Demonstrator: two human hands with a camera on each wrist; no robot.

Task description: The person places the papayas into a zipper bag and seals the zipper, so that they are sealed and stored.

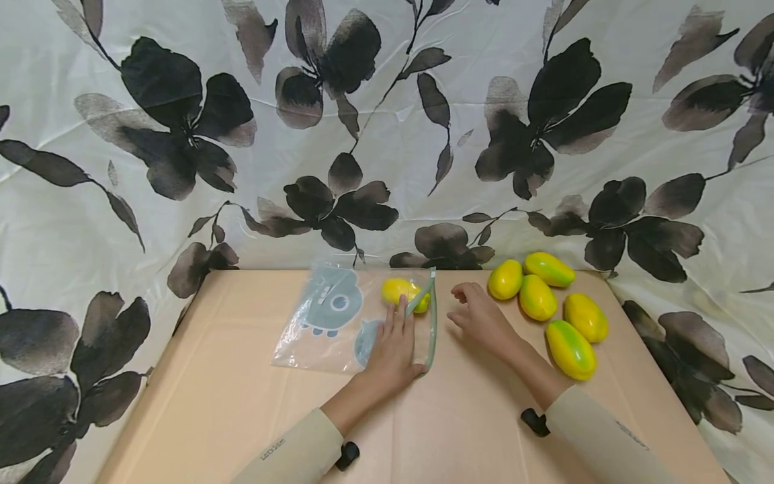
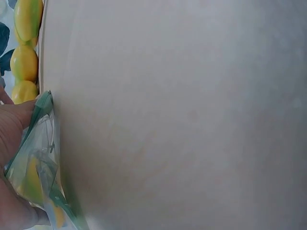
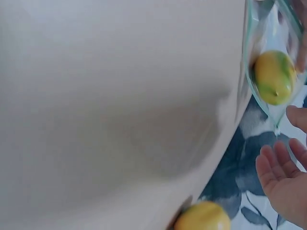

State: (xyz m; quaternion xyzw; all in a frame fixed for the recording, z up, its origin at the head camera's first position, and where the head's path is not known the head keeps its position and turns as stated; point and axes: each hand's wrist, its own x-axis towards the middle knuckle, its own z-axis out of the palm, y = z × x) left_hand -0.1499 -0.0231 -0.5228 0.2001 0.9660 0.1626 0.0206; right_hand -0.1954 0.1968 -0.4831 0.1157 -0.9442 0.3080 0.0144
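A clear zip bag (image 1: 345, 336) with blue cartoon prints and a green-edged mouth lies flat, its mouth turned to the right. One yellow-green mango (image 1: 396, 290) is inside near the mouth; the right wrist view shows the mango (image 3: 275, 79) through the parted opening. My left hand (image 1: 393, 353) holds the bag at its mouth, fingers across the upper layer and thumb at the near corner of the green edge (image 2: 44, 103). Just right of the mouth, my right hand (image 1: 484, 319) is held with loosely bent fingers and nothing in it.
Several more mangoes (image 1: 537, 297) are grouped on the right side of the pale table (image 1: 242, 417), beside the right forearm. A floral cloth (image 1: 423, 134) hangs behind the table and shows along both sides.
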